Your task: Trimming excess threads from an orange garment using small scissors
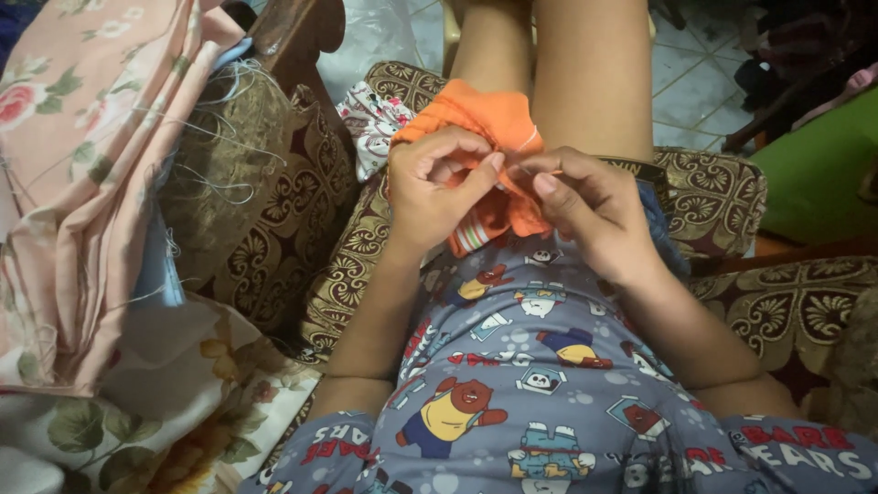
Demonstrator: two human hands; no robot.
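Head view showed both hands meeting over the lap: the left hand point(437, 183) pinched the orange cloth point(476, 119), and the right hand point(585, 206), just right of it, closed its fingertips on the cloth's near edge.

Both forearms come up from the bottom of the view and angle inward, meeting over the lap. The left hand point(437, 187) sits with its back toward the camera, wrist bent slightly, fingers curled in tight; the thumb and forefinger pinch together at the tips, pointing right. The right hand point(585, 203) mirrors it from the other side, knuckles up, fingers folded, its thumb and forefinger closed in a fine pinch that points left. The two sets of fingertips nearly touch at the middle. Elbows are spread wide, the left arm steeper, the right arm lying lower and longer. Bare thighs stretch away ahead of the hands.
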